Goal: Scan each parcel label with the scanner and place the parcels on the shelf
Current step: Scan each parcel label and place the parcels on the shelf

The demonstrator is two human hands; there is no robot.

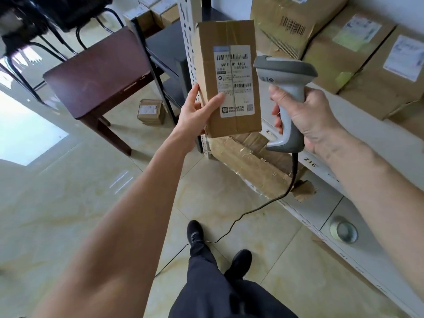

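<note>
Parcel stood upright in our left hand, raised in front of the shelf upright; our thumb lay across the lower corner of its white label and the fingers curled round the box's left edge. The label faced us, with barcodes near its top and middle and a small square code at the bottom right. Our right hand was wrapped tight around the handle of the grey scanner, whose head sat just beside the parcel's right edge, level with the label. A black cable trailed from the scanner's base down to the tiled floor, passing by our dark shoes. To the right, the shelf carried several labelled cardboard boxes, and a crumpled, taped carton lay on a lower level beneath the scanner. A roll of tape rested on the level below. At the left stood a dark brown worktop, with a small box on the floor beside its leg.
</note>
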